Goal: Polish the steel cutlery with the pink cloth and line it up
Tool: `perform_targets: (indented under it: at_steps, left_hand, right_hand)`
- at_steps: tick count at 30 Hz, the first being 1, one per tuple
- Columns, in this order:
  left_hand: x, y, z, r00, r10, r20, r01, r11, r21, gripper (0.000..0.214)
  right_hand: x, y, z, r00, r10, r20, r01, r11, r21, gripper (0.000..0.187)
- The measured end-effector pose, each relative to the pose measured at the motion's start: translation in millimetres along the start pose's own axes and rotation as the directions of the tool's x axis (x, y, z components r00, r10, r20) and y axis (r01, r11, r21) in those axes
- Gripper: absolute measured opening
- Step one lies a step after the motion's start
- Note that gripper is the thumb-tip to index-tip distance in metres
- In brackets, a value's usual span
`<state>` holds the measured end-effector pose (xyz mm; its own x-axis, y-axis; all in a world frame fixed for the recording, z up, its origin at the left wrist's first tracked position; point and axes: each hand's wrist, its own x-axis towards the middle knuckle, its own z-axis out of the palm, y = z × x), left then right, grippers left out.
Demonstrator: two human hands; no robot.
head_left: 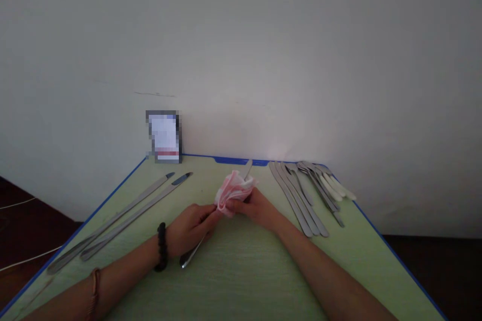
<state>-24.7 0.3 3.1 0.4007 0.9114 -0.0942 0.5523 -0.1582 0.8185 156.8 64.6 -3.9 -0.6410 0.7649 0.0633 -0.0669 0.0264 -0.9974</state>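
Note:
My left hand point(190, 228) is closed round the handle of a metal table knife point(192, 253), whose handle end sticks out toward me. My right hand point(254, 208) pinches a crumpled pink cloth point(235, 189) bunched around the knife's blade. The blade tip point(248, 166) pokes out beyond the cloth toward the wall. Both hands meet over the middle of the pale green table point(244, 276).
Two long knives point(124, 218) lie side by side on the left. A row of several knives, forks and white-handled pieces point(309, 193) lies on the right. A small card point(164, 136) stands at the table's back edge against the white wall. The table has a blue rim.

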Motion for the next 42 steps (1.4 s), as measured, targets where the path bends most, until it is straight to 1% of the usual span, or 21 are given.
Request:
perform_targets:
  at_steps: [3, 6, 8, 10, 13, 16, 18, 21, 23, 28, 31, 33, 35, 38, 42]
  left_hand:
    - [0.7, -2.7, 0.6, 0.998, 0.070, -0.009, -0.067, 0.983, 0.170, 0.043]
    - [0.7, -5.5, 1.7, 0.993, 0.117, 0.002, -0.112, 0.951, 0.289, 0.043]
    - [0.5, -6.2, 2.2, 0.992, 0.125, 0.011, -0.122, 0.937, 0.326, 0.043]
    - [0.2, -6.2, 2.8, 0.993, 0.118, 0.017, -0.117, 0.929, 0.352, 0.044]
    - [-0.2, -5.9, 3.9, 0.990, 0.134, 0.037, -0.137, 0.913, 0.384, 0.045]
    - [-0.7, -5.3, 4.8, 0.982, 0.176, 0.068, -0.188, 0.897, 0.399, 0.040]
    - [-1.0, -5.0, 4.8, 0.981, 0.182, 0.072, -0.196, 0.899, 0.391, 0.035]
    - [-1.4, -5.0, 4.2, 0.982, 0.177, 0.058, -0.186, 0.909, 0.373, 0.031]
    - [-1.6, -5.1, 3.7, 0.983, 0.174, 0.057, -0.183, 0.911, 0.371, 0.030]
    - [-2.3, -5.5, 3.1, 0.975, 0.209, 0.078, -0.223, 0.909, 0.353, 0.030]
    - [-2.9, -6.0, 2.8, 0.965, 0.244, 0.090, -0.261, 0.904, 0.339, 0.031]
    - [-3.0, -6.5, 2.9, 0.964, 0.249, 0.091, -0.265, 0.902, 0.340, 0.030]
    - [-3.0, -7.2, 3.2, 0.967, 0.237, 0.089, -0.254, 0.902, 0.349, 0.030]
    - [-2.9, -7.8, 3.7, 0.969, 0.232, 0.087, -0.248, 0.898, 0.364, 0.031]
    - [-3.9, -5.2, 3.7, 0.967, 0.241, 0.076, -0.252, 0.896, 0.365, 0.035]
  right_hand:
    - [2.3, 3.3, 0.1, 0.993, 0.033, -0.116, -0.024, 0.996, 0.081, 0.031]
    - [6.7, 7.8, -1.6, 0.968, 0.060, -0.244, 0.008, 0.963, 0.268, 0.033]
    - [9.2, 9.3, -3.0, 0.956, 0.074, -0.282, 0.042, 0.922, 0.386, 0.033]
    - [10.4, 9.8, -4.1, 0.958, 0.071, -0.279, 0.060, 0.898, 0.436, 0.033]
    - [8.9, 9.4, -4.9, 0.973, 0.040, -0.227, 0.055, 0.917, 0.396, 0.035]
    - [5.2, 6.9, -4.6, 0.991, 0.007, -0.136, 0.023, 0.975, 0.222, 0.034]
    - [2.8, 3.4, -3.8, 0.997, 0.003, -0.077, 0.006, 0.994, 0.106, 0.033]
    - [0.3, -2.0, -2.4, 0.999, 0.007, -0.031, -0.006, 0.999, 0.051, 0.033]
    - [-0.4, -3.7, -1.8, 0.999, 0.017, -0.037, -0.014, 0.998, 0.055, 0.033]
    - [2.0, 2.1, -2.0, 0.991, 0.045, -0.124, -0.034, 0.995, 0.089, 0.034]
    - [5.6, 8.9, -2.7, 0.982, 0.060, -0.179, -0.025, 0.981, 0.192, 0.037]
    - [7.6, 12.6, -3.1, 0.975, 0.078, -0.207, -0.020, 0.964, 0.267, 0.037]
    - [8.7, 14.9, -3.5, 0.975, 0.088, -0.206, -0.023, 0.955, 0.295, 0.037]
    - [8.6, 15.7, -3.7, 0.977, 0.087, -0.193, -0.028, 0.956, 0.291, 0.036]
    - [7.7, 15.0, -3.5, 0.974, 0.100, -0.205, -0.036, 0.955, 0.294, 0.034]
